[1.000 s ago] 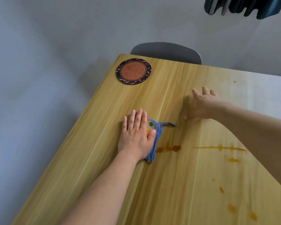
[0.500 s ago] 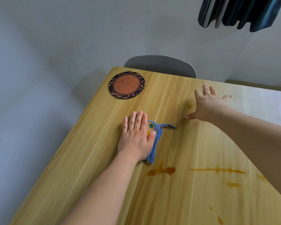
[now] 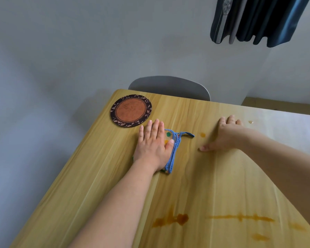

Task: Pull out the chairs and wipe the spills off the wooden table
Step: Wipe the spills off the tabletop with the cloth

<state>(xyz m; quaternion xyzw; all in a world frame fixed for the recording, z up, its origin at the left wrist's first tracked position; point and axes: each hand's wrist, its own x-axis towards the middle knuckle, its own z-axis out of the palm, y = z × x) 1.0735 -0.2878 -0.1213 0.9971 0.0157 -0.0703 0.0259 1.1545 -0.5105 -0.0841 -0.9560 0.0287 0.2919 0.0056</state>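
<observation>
Pressing soft, limp cloth [image 3: 172, 154] flat under straight-fingered left hand [image 3: 153, 144]; right hand [image 3: 225, 135] lying open, far right; probably best pinching blue hem.

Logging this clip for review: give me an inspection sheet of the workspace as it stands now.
Surface: wooden table, brown spill streaks near the front edge, one small drop between the hands, a pale drop farther right.
Job's things: blue-edged cloth flat under the left hand; grey chair at the far end, backrest against the table edge.
Clutter: round coaster by the far left corner.
Hands: left hand presses the cloth; right hand rests flat on the table.
Cables: nothing seen.
Surroundings: grey wall, dark clothes hanging upper right.
</observation>
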